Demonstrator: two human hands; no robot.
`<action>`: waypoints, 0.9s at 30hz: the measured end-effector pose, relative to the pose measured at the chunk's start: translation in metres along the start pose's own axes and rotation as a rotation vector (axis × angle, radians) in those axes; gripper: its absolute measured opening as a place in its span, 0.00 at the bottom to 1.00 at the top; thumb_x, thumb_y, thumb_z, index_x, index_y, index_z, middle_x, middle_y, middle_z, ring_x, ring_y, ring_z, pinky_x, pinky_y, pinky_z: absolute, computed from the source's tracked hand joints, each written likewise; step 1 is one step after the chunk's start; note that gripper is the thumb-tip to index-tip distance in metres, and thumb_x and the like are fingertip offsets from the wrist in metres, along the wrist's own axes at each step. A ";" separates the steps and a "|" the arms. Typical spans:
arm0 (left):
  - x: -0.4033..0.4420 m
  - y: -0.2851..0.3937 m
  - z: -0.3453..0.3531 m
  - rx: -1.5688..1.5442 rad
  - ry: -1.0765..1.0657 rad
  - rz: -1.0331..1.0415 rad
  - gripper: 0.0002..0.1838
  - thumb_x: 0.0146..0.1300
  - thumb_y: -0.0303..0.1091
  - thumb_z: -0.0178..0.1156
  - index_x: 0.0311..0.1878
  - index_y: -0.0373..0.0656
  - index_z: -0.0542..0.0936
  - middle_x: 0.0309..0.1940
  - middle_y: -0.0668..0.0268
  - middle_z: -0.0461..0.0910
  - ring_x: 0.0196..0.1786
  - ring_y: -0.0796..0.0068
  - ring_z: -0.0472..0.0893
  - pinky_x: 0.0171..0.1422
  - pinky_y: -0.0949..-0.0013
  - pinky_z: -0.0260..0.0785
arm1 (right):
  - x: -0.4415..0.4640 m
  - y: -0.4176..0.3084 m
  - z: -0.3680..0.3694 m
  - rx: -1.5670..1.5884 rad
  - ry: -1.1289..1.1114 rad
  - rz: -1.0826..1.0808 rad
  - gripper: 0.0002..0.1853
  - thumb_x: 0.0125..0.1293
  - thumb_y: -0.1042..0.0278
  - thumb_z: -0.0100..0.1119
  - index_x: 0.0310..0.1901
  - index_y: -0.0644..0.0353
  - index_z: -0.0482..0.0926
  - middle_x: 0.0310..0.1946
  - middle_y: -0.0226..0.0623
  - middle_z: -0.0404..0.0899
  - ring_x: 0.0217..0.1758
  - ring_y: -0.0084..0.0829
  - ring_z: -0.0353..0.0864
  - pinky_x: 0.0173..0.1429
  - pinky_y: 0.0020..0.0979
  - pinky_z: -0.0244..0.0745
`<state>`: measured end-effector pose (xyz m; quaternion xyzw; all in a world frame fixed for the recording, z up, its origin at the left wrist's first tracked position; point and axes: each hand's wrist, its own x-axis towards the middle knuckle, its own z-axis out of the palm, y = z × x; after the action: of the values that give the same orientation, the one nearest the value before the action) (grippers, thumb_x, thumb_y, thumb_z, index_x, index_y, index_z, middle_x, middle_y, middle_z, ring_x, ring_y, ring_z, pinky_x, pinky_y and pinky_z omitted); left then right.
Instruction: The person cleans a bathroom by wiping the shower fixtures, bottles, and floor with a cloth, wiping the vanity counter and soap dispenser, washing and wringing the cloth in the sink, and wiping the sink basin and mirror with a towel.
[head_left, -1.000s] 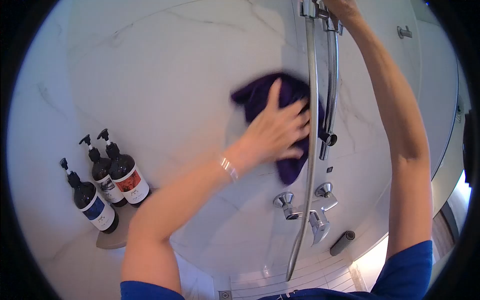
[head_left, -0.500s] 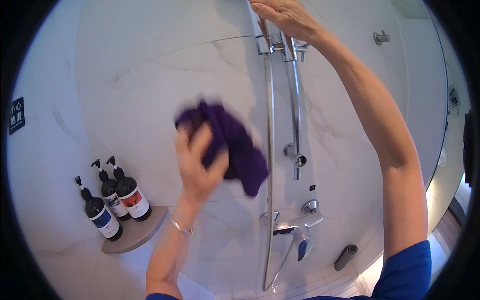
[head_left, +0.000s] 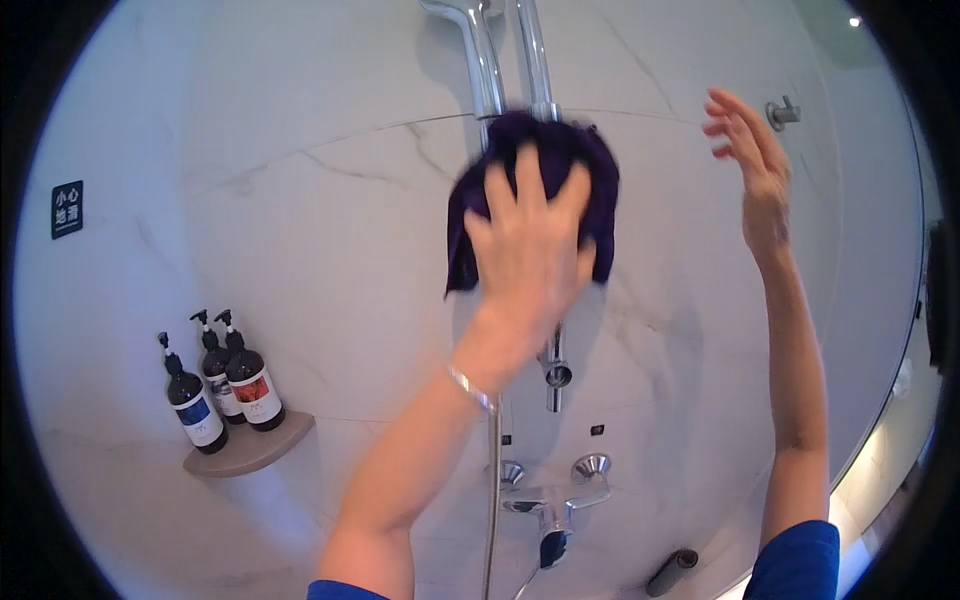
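Note:
With fingers spread, my left hand (head_left: 532, 230) presses a dark purple cloth (head_left: 602, 215) over the chrome shower rail and its slider, which the cloth mostly hides. Above the cloth the hand shower (head_left: 485, 65) sits upright beside the upper part of the rail (head_left: 536, 60). My right hand (head_left: 762, 165) is raised off to the right, holding nothing, its fingers loosely bent and apart, clear of the wall. The shower hose (head_left: 494, 500) runs down below my left wrist past the chrome mixer tap (head_left: 553, 508).
A corner shelf (head_left: 255, 452) at left carries three pump bottles (head_left: 257, 385). A black sign (head_left: 67, 210) is on the left wall. Upper right there is a wall hook (head_left: 783, 113). A dark cylinder (head_left: 672, 572) stands low at right, near the glass panel (head_left: 870, 300).
My left hand has carried the cloth up and right from in front of the tiles onto the rail. My right hand has left the hand shower and moved right and down.

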<state>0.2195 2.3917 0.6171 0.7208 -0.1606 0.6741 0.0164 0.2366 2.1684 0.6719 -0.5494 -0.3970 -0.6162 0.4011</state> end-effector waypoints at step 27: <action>-0.227 0.054 -0.068 -0.223 -0.091 -0.199 0.25 0.51 0.27 0.62 0.56 0.46 0.73 0.54 0.52 0.71 0.58 0.55 0.73 0.61 0.58 0.65 | -0.285 0.035 -0.061 0.571 -0.283 0.926 0.16 0.70 0.67 0.45 0.52 0.67 0.74 0.44 0.40 0.76 0.25 0.22 0.75 0.28 0.24 0.67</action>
<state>0.1310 2.4047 0.3907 0.7566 -0.1626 0.6139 0.1558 0.2686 2.1160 0.3851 -0.6133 -0.3153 -0.1638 0.7054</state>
